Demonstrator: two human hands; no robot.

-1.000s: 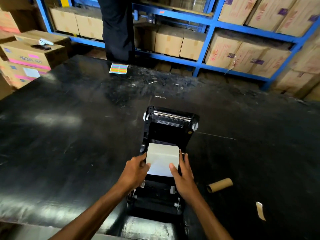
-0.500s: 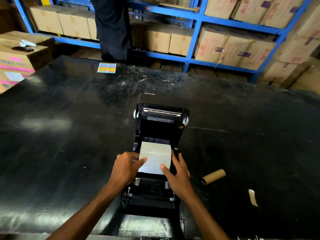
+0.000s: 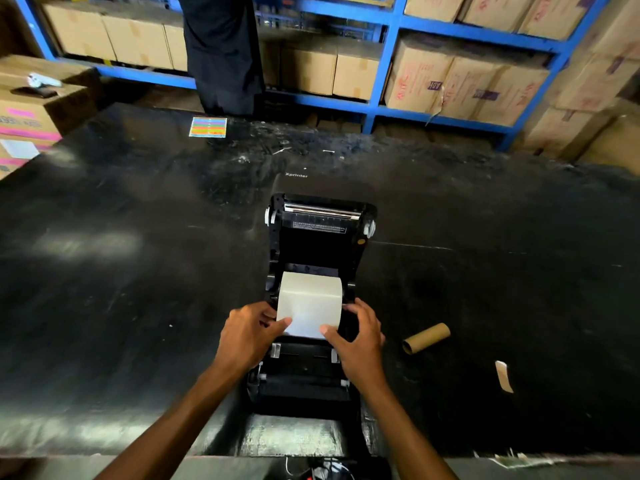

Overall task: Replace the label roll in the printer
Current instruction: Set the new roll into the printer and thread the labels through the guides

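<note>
Both hands, left hand (image 3: 250, 332) and right hand (image 3: 360, 336), fingers clamped on the label roll (image 3: 310, 301), seat it in the open printer (image 3: 317, 237); level, centred seating between the guides looks key.

Printer (image 3: 320, 237): black, lid open and tilted back, on dark table. Label roll (image 3: 310, 299): white, seated crosswise in open bay, loose end drawn toward front.
</note>
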